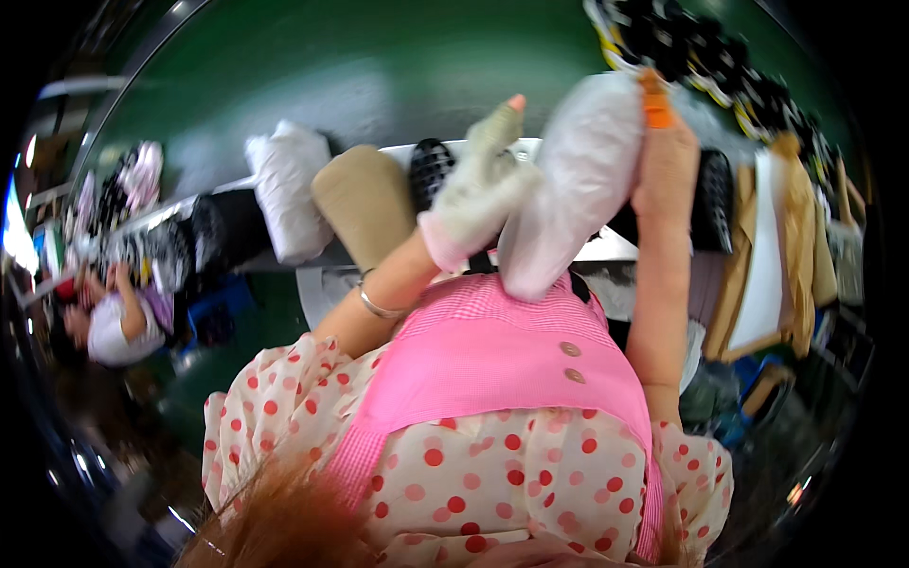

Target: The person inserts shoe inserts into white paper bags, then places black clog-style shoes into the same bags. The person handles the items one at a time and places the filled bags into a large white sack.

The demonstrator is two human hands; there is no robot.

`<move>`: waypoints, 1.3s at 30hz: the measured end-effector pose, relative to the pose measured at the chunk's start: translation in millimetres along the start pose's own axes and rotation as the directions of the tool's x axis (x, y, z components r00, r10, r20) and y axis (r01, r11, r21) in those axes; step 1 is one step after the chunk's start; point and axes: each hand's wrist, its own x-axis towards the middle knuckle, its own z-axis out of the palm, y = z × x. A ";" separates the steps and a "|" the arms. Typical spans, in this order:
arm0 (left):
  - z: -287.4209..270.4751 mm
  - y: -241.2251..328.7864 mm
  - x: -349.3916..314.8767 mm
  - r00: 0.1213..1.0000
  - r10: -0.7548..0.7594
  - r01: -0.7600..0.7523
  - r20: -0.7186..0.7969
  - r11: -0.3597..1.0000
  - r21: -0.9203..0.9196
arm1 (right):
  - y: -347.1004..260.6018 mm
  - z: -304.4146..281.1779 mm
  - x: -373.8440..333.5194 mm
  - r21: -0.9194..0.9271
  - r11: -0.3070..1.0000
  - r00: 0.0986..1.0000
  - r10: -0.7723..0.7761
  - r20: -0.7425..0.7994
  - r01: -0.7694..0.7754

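My right hand (665,161), with an orange band around one finger, grips the far right edge of a long white bundle (582,170), which looks wrapped in thin paper or film. The bundle tilts, its lower end close to the pink apron on my chest. On my left hand (483,185) is a pale glove with a bare fingertip showing. One finger points up and away; the lower fingers are blurred against the bundle's left side, and whether they touch it I cannot tell. Beside this hand are a black patterned sole (432,172) and a beige rounded piece (365,204).
Another white wrapped bundle (289,189) lies left of the beige piece. A green surface (379,66) spans the far side, with dark, yellow-edged shoes (705,57) at far right. Brown sheets (743,265) stand at right. Another person (123,327) is at far left, near a blue crate (220,308).
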 end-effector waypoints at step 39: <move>-261.9 -18.0 -140.1 0.664 0.247 0.734 -0.705 -0.038 0.678 | 78.3 63.5 -30.5 -0.654 0.750 0.909 0.196 0.367 0.102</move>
